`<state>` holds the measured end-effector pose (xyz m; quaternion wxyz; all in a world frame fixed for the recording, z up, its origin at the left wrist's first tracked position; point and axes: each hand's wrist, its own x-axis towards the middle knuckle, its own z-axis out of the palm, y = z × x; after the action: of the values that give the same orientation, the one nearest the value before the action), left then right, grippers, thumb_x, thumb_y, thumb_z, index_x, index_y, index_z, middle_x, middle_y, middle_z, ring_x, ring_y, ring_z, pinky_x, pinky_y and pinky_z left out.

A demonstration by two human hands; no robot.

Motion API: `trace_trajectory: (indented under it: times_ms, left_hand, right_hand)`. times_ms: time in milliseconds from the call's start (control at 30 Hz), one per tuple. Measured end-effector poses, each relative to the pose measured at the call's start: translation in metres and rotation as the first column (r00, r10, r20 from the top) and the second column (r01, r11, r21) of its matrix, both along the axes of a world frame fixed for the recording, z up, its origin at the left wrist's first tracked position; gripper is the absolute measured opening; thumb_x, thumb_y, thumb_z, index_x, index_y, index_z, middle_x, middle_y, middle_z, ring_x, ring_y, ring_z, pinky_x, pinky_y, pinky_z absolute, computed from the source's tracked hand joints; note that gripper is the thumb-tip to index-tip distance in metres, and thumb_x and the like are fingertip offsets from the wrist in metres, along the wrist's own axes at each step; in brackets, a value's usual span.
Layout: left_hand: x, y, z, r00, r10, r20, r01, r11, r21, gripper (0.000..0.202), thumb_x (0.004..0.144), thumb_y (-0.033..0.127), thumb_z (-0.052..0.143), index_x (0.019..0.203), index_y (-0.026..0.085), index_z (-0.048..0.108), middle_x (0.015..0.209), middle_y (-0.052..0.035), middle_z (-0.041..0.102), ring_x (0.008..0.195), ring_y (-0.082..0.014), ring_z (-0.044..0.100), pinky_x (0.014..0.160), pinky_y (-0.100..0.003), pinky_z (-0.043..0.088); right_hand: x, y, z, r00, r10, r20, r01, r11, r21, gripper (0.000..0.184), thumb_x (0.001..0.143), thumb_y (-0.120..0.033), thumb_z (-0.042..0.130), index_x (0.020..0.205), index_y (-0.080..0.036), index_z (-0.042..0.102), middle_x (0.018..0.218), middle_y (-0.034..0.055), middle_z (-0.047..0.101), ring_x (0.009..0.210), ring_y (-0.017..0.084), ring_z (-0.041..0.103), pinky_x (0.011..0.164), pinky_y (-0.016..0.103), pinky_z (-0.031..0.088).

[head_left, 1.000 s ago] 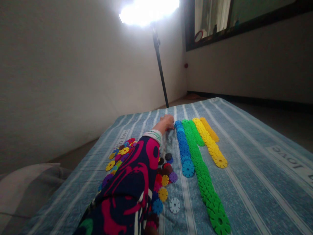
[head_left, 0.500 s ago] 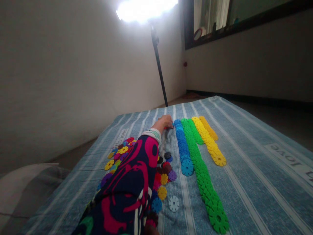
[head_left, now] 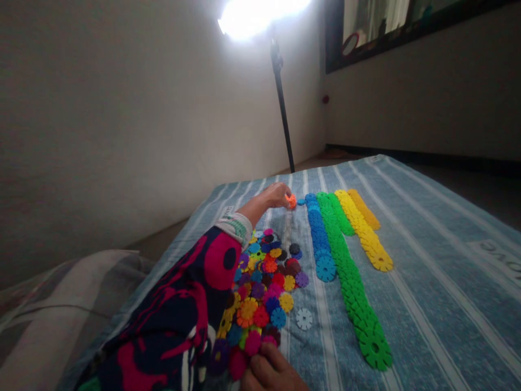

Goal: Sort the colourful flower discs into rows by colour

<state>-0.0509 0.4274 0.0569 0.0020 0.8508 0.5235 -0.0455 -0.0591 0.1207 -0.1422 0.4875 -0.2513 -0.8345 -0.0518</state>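
Observation:
My left hand (head_left: pixel 277 195) reaches to the far side of the cloth, its fingers pinched on an orange snowflake disc (head_left: pixel 291 201). Just right of it lies a small blue disc (head_left: pixel 301 202), near the top of the row of overlapping blue discs (head_left: pixel 319 233). At the bottom of the view, my right hand (head_left: pixel 271 370) has curled fingers at the near edge of a mixed pile of discs (head_left: pixel 257 290). Its fingertips are against a magenta disc (head_left: pixel 253 343); whether they grip anything is hidden.
Right of the blue row run a long green row (head_left: pixel 354 293), a short green row (head_left: pixel 342 214), a yellow row (head_left: pixel 364 233) and a darker yellow row (head_left: pixel 365 209). A pale disc (head_left: pixel 304 319) lies alone. Behind the striped cloth (head_left: pixel 431 260) stands a lit lamp (head_left: pixel 284 108).
My left hand has shifted slightly left from the top of the blue row, and the orange disc now shows in it. The pile and my right hand are more exposed; the view has turned left.

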Motion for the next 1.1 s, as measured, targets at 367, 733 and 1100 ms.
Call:
trace_trajectory:
  times_ms: [367, 733, 1100]
  left_hand:
    - [-0.101, -0.108, -0.01, 0.996, -0.057, -0.067, 0.045, 0.986, -0.163, 0.024, 0.069, 0.019, 0.061, 0.09, 0.021, 0.073, 0.08, 0.0033, 0.07, 0.077, -0.0134, 0.061, 0.067, -0.019, 0.039]
    - [-0.102, -0.125, -0.035, 0.981, -0.047, -0.187, 0.052, 0.998, 0.023, 0.029, 0.07, 0.021, 0.062, 0.096, 0.02, 0.073, 0.094, -0.008, 0.071, 0.096, -0.0248, 0.062, 0.079, -0.03, 0.047]
    - [-0.095, -0.124, -0.033, 0.979, -0.002, -0.205, 0.002, 1.0, 0.0, 0.022, 0.066, 0.017, 0.062, 0.085, 0.018, 0.073, 0.092, -0.0071, 0.071, 0.09, -0.0229, 0.063, 0.067, -0.027, 0.043]
  right_hand:
    - [0.04, -0.008, 0.032, 0.995, 0.084, 0.05, -0.087, 0.993, 0.076, 0.023, 0.088, -0.035, 0.059, 0.071, -0.021, 0.058, 0.076, 0.0031, 0.058, 0.079, 0.02, 0.05, 0.088, 0.042, 0.043]
    - [0.045, -0.009, 0.029, 0.99, 0.097, 0.098, -0.101, 0.994, 0.037, 0.022, 0.087, -0.04, 0.061, 0.076, -0.021, 0.058, 0.09, 0.0048, 0.062, 0.084, 0.021, 0.048, 0.092, 0.042, 0.037]
    - [0.049, -0.012, 0.034, 0.975, 0.137, 0.175, -0.133, 0.99, -0.039, 0.019, 0.085, -0.039, 0.064, 0.079, -0.022, 0.059, 0.084, 0.0039, 0.061, 0.083, 0.022, 0.049, 0.091, 0.044, 0.036]
